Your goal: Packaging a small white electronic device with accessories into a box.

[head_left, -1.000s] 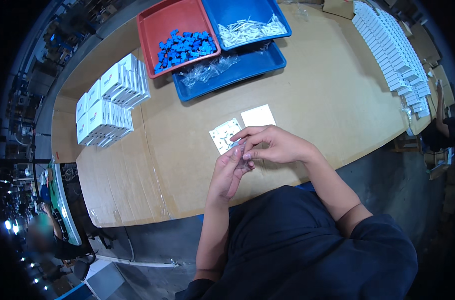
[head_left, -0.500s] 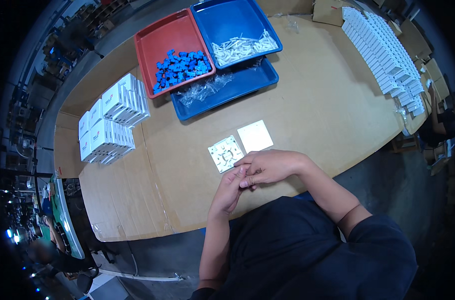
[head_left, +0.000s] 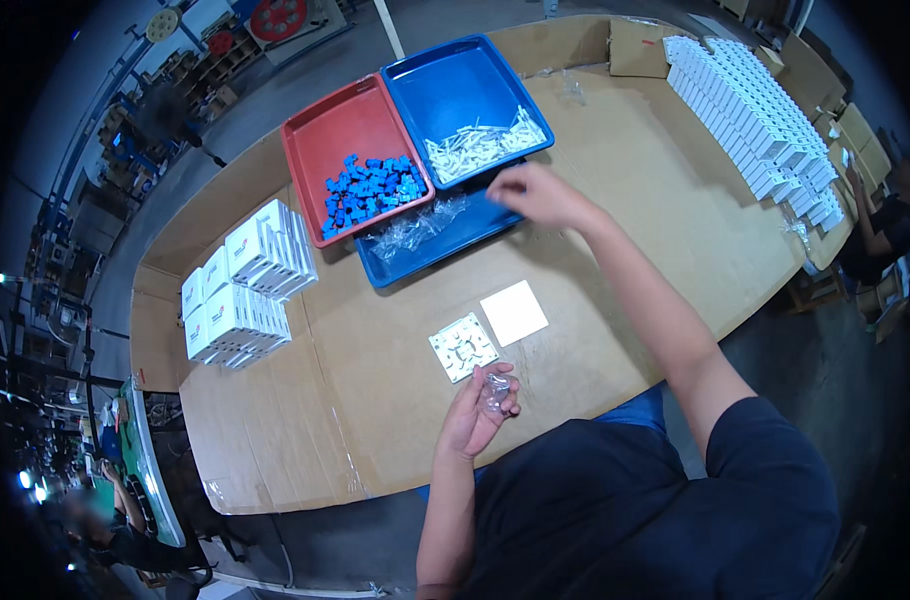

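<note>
My left hand (head_left: 472,418) is curled palm up near the table's front edge, closed around a small crumpled clear plastic bag (head_left: 496,391). Just beyond its fingers lies a square white plate with molded cutouts (head_left: 464,348). A plain white square plate (head_left: 514,312) rests to the right of that one. My right hand (head_left: 541,196) reaches over the right end of the lower blue tray (head_left: 415,268), its fingers bent together; what they hold, if anything, is hidden. Crumpled clear plastic bags (head_left: 415,228) lie in that tray.
Behind stand a red tray (head_left: 340,115) of small blue plastic parts (head_left: 370,190) and an upper blue tray (head_left: 440,80) of slim white pieces (head_left: 483,143). White boxes (head_left: 245,290) are stacked at left; rows of white boxes (head_left: 750,115) fill the far right. Cardboard covers the table (head_left: 275,420).
My hands have parted. The right has moved up and away to the lower blue tray, and the clear bag now shows in my left hand. The whole view has shifted slightly.
</note>
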{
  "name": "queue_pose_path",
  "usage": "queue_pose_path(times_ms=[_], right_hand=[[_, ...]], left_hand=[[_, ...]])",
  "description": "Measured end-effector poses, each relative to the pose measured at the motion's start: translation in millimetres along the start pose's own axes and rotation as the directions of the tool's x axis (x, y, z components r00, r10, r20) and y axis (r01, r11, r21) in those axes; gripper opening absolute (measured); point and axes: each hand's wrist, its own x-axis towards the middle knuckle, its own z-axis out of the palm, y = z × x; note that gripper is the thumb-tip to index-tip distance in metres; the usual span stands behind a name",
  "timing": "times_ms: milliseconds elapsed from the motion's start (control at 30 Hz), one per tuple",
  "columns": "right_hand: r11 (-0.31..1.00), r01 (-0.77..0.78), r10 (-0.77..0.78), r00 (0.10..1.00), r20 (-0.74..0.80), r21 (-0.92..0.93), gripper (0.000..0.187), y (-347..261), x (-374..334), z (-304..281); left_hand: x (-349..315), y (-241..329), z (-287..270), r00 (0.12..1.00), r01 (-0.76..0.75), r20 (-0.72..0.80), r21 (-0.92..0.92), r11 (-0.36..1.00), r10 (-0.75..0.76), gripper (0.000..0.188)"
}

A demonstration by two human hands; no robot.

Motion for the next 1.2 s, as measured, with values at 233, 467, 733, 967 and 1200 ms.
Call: queue_pose_path(times_ms=[233, 467, 733, 967, 1200], right_hand=[[0.896, -0.197, 0.092, 0.959, -0.268, -0.398, 0.021, 66, 90, -42], [0.651, -0.317, 0.211, 0.948, -0.236, -0.690, 0.024, 42, 121, -28], [0.567, -0.325, 0.223, 0.945, -0.239, -0.757, 0.025, 23, 126, -18], [0.581, -0.389, 0.220, 0.921, -0.322, -0.715, 0.024, 31, 132, -12], [0.633, -0.401, 0.274, 0.916, -0.292, -0.662, 0.027, 33, 134, -11]], left_hand=[[2, -9, -15, 0.992, 0.099, 0.089, -0.161, 0.982, -0.086, 0.053], [0, -10, -22, 0.993, 0.081, 0.096, -0.059, 0.995, -0.075, 0.055], [0, -15, -27, 0.989, 0.075, 0.135, -0.088, 0.993, -0.063, 0.060], [1, -12, -19, 0.991, 0.082, 0.113, -0.084, 0.993, -0.072, 0.061], [-1, -12, -19, 0.994, 0.072, 0.086, -0.090, 0.993, -0.064, 0.061]])
